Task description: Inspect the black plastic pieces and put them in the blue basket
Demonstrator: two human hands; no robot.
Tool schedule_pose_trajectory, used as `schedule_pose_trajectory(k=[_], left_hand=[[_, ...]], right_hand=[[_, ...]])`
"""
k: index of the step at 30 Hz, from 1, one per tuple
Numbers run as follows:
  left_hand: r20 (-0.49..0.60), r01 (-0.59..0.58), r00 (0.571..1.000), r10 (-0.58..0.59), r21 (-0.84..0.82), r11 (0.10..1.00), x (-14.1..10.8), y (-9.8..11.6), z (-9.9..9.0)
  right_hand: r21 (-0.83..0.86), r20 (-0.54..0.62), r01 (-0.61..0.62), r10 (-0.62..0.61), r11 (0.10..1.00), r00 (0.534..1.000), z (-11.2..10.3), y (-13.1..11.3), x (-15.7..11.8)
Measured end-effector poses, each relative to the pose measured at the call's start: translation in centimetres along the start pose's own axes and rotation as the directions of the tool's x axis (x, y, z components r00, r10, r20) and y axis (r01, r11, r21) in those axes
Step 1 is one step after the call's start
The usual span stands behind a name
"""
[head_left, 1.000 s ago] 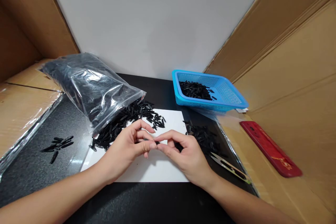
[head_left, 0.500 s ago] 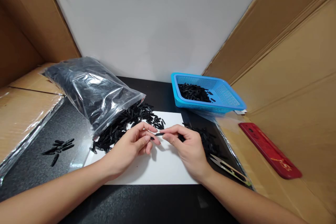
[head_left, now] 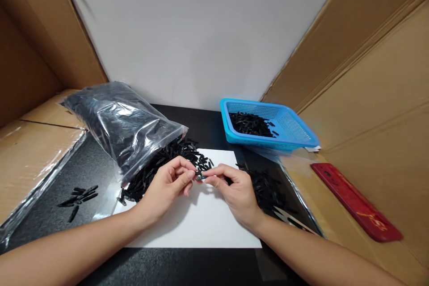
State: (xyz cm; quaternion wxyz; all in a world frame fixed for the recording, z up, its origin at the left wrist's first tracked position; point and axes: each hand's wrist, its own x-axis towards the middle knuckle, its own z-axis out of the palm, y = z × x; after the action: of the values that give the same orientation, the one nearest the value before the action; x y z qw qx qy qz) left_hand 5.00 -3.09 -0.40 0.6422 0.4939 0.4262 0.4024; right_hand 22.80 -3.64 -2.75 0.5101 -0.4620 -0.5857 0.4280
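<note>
Over a white sheet (head_left: 201, 228), my left hand (head_left: 167, 187) and my right hand (head_left: 236, 192) meet fingertip to fingertip. Between them are small dark, narrow pieces (head_left: 200, 175), partly covered by the fingers. Thumb and forefinger of each hand are pinched together on this dark material. Whether it is one piece or two cannot be made out. Beside my left hand lies a heap of similar black pieces (head_left: 139, 183), spilling from under a clear plastic bag (head_left: 117, 120) full of them. Another dark pile (head_left: 268, 187) lies right of my right hand.
A blue basket (head_left: 288, 127) holding black pieces stands at the back right. Thread snips (head_left: 291, 221) lie beside my right wrist, partly hidden. A red case (head_left: 355, 201) rests on cardboard farther right. Several loose black pieces (head_left: 78, 196) lie at left. Cardboard walls flank both sides.
My hands have drawn closer, and the left fingertips now meet the dark pieces near the right fingertips. The whole view has shifted, so the surroundings appear slightly lower.
</note>
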Motion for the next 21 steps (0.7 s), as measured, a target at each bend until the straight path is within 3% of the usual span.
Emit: schedule_pose_trajectory(k=[6,16,21], left_hand=[[0.045,0.011,0.999,-0.010,-0.011,1.000,-0.22,-0.51,-0.03],[-0.046,-0.035,0.998,0.036,0.016,0.999,-0.37,-0.21,0.16],[-0.018,-0.031,0.999,0.031,0.014,0.999,-0.37,-0.40,0.07]], right_hand=[[-0.004,-0.013,-0.020,0.020,1.000,1.000,-0.15,0.23,-0.18],[-0.045,0.007,0.031,-0.031,0.998,0.999,-0.39,0.08,-0.11],[-0.060,0.032,0.013,-0.011,0.998,0.999,-0.45,0.20,-0.11]])
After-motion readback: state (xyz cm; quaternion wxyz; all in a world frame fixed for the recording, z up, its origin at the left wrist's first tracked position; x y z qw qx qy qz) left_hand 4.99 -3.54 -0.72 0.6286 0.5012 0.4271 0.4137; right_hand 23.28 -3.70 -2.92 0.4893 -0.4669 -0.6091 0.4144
